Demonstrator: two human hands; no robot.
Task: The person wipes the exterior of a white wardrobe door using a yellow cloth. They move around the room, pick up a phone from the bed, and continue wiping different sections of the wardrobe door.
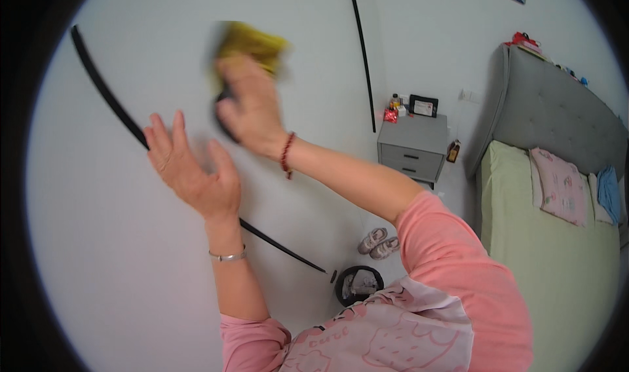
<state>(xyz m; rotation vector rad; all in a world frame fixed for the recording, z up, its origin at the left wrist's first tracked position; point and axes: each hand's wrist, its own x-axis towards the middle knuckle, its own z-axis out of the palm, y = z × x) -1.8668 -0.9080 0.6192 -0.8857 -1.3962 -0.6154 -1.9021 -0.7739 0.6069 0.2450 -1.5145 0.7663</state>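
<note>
White panel, left edge lost in the dark lens rim. Long black strip slants down it, middle stretch hidden by the left hand: fingers spread wide, nothing in grip, palm toward the panel; contact hard to judge. Right hand, motion-blurred, grips a yellow cloth over the panel's upper part, left of a second black strip near the panel's right edge, its top cut off. Dark shape under right palm, mostly covered, kind unclear. Black bin partly behind the shirt. Pair of shoes near it. Grey nightstand: red packet by top's left edge, black-framed item toward back right corner. Brown bottle just right. Bed cut off by lens rim, pink pillow near headboard
</note>
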